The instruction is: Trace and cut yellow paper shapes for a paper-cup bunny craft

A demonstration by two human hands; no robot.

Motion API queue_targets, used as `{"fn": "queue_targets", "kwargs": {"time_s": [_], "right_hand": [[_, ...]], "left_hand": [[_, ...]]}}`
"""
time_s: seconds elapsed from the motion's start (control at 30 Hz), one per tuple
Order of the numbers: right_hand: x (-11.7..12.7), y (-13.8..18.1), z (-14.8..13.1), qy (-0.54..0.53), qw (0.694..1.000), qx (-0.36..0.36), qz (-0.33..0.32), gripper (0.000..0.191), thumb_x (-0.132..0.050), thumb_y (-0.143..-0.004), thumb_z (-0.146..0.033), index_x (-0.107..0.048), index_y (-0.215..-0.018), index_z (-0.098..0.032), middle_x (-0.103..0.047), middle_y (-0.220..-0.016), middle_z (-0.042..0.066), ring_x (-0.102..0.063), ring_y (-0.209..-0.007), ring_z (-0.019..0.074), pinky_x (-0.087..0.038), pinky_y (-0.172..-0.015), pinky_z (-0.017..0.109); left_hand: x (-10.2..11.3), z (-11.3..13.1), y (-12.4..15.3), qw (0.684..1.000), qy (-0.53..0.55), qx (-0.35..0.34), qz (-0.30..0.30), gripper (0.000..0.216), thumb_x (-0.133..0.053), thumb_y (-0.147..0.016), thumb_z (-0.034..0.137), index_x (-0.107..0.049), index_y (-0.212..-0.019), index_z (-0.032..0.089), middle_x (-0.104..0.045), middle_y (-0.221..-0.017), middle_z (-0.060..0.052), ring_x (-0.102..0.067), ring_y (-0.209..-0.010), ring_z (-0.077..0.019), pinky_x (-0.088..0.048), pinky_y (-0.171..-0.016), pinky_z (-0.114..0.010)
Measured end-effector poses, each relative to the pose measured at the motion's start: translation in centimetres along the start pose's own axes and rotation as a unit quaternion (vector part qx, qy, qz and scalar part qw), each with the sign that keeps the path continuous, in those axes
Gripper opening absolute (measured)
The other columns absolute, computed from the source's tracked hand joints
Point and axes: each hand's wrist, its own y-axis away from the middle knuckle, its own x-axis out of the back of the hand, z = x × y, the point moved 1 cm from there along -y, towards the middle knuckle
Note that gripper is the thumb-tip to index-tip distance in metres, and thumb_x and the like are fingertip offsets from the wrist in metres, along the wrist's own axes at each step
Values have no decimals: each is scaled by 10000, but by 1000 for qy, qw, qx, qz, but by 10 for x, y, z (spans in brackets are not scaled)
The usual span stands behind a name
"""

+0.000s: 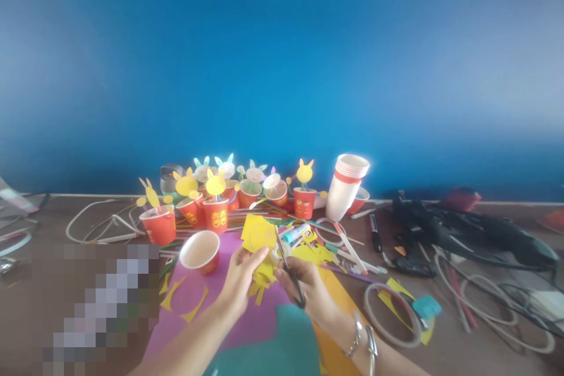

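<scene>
My left hand (240, 279) pinches a piece of yellow paper (259, 236) low in the middle of the view, thumb on top. My right hand (311, 288) grips black-handled scissors (287, 267), whose blades point up into the yellow paper's right edge. Both hands hover over a purple paper sheet (247, 317) with yellow offcuts (176, 294) on it. A red paper cup (200, 251), white inside, stands just left of my left hand.
Several red cups with yellow and white paper figures on sticks (215, 200) line the table's back by the blue wall (282, 70). A stack of white cups (346, 185), tape rings (392, 320), a marker (375, 232), cables (484, 294) and a dark tool (476, 232) lie to the right.
</scene>
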Motion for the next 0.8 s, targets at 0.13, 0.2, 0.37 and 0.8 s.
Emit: {"fn": "queue_targets", "kwargs": {"time_s": [0.13,0.2,0.37,0.8], "right_hand": [[-2,0,-2,-7,1000,-6,1,424,-725,-645,-529,-502,-648,-169,-334,-423,-103,-256,-379,39,-191,-359,180],[-4,1,-3,-11,1000,-13,-3,439,-723,-634,-548,-496,-643,-172,-334,-416,-105,-259,-364,36,-193,-348,178],[-5,3,-4,-14,999,-27,-17,461,-684,-645,-600,-510,-669,-173,-360,-417,-102,-304,-327,44,-229,-320,182],[-2,2,-6,-30,999,-4,-15,438,-726,-642,-542,-503,-645,-165,-350,-436,-98,-271,-385,43,-198,-363,187]], "left_hand": [[1,-3,-1,999,17,-8,29,348,-762,-616,376,-626,-825,134,-593,-547,30,-540,-417,-108,-431,-373,-197],[2,-6,-1,999,0,-2,42,358,-754,-625,416,-629,-811,138,-578,-520,37,-535,-410,-107,-430,-376,-198],[5,-10,-2,999,-52,-1,5,324,-731,-661,428,-641,-744,128,-609,-552,6,-531,-426,-97,-401,-398,-187],[10,-14,-7,996,-82,-16,-33,267,-709,-711,385,-644,-792,140,-617,-615,4,-542,-497,-87,-430,-468,-178]]}}
